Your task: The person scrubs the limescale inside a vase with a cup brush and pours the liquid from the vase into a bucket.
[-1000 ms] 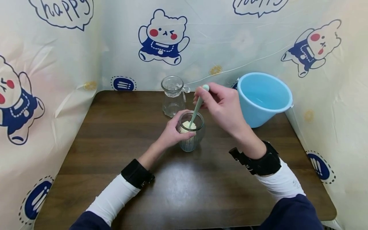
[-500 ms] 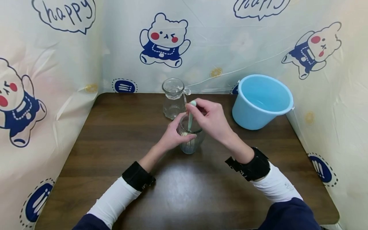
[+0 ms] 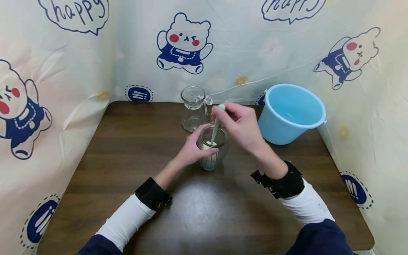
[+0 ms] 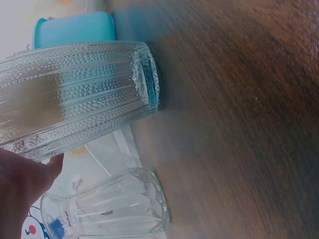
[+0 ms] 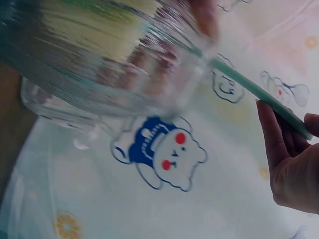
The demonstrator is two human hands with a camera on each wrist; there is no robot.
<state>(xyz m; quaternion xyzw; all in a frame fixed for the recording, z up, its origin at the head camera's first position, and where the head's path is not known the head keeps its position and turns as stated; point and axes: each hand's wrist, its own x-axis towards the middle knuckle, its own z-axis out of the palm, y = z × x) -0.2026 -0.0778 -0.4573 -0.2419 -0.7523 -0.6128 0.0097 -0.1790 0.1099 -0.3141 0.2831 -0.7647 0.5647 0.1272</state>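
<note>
A ribbed clear glass jar point(image 3: 220, 154) is held from its left side by my left hand point(image 3: 192, 148), thumb across the front near the rim. The left wrist view shows the jar's textured wall point(image 4: 99, 94); whether its base touches the table I cannot tell. My right hand point(image 3: 240, 124) pinches the top of the pale green handle point(image 3: 215, 129) of a sponge cup brush. The handle slants into the jar's mouth, and the brush's pale yellow sponge point(image 5: 94, 27) sits inside the glass. In the right wrist view my right hand point(image 5: 294, 159) grips the handle's end.
A clear glass pitcher point(image 3: 193, 117) with a tag at its neck stands just behind the jar. At the right rear is a light blue bucket point(image 3: 277, 124). Brown wooden tabletop point(image 3: 134, 141) lies beneath, with a bear-print curtain point(image 3: 239, 42) around its back and sides.
My right hand pushed the cup brush deeper into the jar, then drew it partly up and to the right. The left hand keeps its hold on the jar.
</note>
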